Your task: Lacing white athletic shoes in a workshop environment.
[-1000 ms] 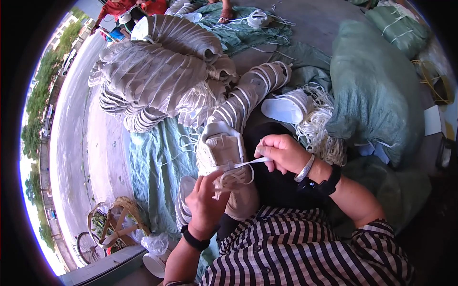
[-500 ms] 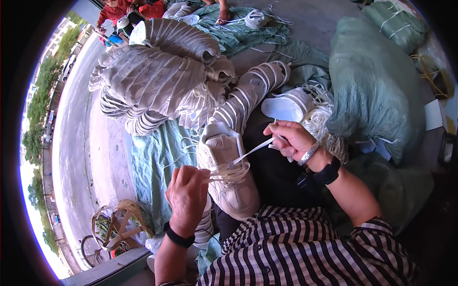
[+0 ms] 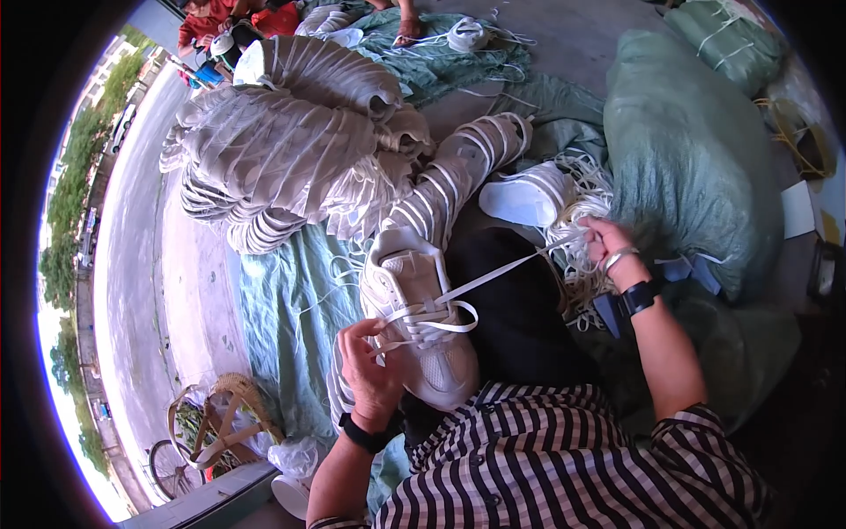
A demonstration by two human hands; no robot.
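A white sneaker point(image 3: 438, 366) rests across my lap with its toe toward me. Flat white shoelace point(image 3: 495, 272) runs through its eyelets, and one loose loop stands out at the shoe's right side. Well out to the right, my right hand point(image 3: 606, 244) is closed on the lace's end, and the length back to the shoe is straight and taut. Beside the sneaker's left edge, my left hand point(image 3: 370, 372) pinches another part of the lace. Its fingertips are close to the eyelets.
Bundles of white shoe uppers point(image 3: 282, 159) are heaped ahead on green sheeting point(image 3: 291, 300). A tangle of white laces point(image 3: 586, 189) lies beside a white shoe piece point(image 3: 524, 196). Stuffed green sacks point(image 3: 692, 167) stand at right. Another person point(image 3: 207, 26) sits far left; a woven basket point(image 3: 238, 414) is lower left.
My right hand has moved outward to the right, drawing a longer stretch of lace from the sneaker. My left hand has shifted slightly toward me and right, still pinching lace.
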